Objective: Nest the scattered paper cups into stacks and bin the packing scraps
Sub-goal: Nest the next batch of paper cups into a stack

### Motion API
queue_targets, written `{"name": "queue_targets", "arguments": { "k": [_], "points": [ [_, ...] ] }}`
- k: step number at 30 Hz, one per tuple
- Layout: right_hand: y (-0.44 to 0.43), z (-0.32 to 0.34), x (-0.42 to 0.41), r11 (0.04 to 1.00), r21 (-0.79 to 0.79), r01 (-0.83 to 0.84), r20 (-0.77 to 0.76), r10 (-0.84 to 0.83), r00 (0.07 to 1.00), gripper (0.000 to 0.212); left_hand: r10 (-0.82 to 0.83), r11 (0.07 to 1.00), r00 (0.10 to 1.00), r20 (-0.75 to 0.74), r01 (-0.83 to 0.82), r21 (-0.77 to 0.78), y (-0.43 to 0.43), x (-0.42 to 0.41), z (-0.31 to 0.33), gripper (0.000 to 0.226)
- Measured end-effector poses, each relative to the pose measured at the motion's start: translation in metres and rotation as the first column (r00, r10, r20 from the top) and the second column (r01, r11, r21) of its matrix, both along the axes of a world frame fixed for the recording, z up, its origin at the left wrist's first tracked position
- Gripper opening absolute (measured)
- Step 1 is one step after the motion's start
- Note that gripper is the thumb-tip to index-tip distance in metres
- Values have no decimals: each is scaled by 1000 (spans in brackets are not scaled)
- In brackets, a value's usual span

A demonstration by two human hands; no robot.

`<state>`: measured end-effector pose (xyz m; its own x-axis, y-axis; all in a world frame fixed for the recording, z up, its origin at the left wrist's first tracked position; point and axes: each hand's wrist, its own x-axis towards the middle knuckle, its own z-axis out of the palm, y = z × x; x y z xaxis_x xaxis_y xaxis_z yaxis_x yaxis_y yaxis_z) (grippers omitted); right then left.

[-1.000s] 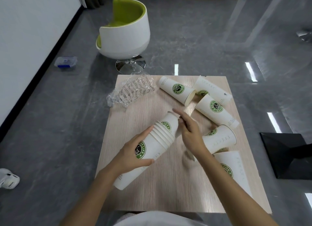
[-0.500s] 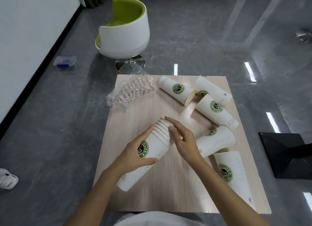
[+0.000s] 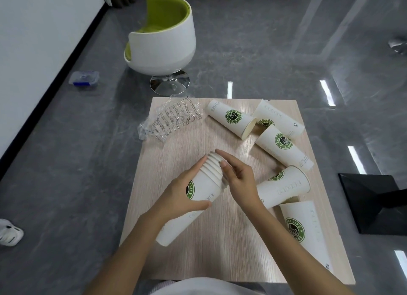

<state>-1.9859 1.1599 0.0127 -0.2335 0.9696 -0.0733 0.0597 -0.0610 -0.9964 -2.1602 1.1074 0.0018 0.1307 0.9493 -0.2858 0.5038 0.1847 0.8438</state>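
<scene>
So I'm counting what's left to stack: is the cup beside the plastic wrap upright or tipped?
Tipped. The cup lies on its side on the table, base toward the plastic wrap, open mouth facing away.

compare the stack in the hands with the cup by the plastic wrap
The held stack shows many ridged rims, nested; the far cup looks single. The held stack is longer than the far cup. The left hand and right hand grip the held stack; the far cup lies untouched on the table. Both are white with a green round logo.
</scene>
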Motion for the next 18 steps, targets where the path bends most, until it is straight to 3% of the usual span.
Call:
{"name": "queue_targets", "arguments": {
  "k": [6, 11, 14, 18],
  "points": [
    [18, -1, 0, 999, 2, 53, 34, -53, 998, 24, 26, 1000, 1000, 1, -26, 3, 7, 1, -1, 107],
    [65, -15, 12, 958, 65, 279, 160, -286, 945, 22, 40, 999, 999, 14, -40, -27, 10, -2, -4, 107],
    [95, -23, 17, 915, 58, 399, 192, -402, 895, 32, 43, 998, 999, 22, -42, -40, 10, -4, -5, 106],
    [127, -28, 17, 894, 22, 449, 295, -434, 851, 48, 40, 997, 999, 28, -38, -63, 12, -7, -7, 106]
  ]
}}
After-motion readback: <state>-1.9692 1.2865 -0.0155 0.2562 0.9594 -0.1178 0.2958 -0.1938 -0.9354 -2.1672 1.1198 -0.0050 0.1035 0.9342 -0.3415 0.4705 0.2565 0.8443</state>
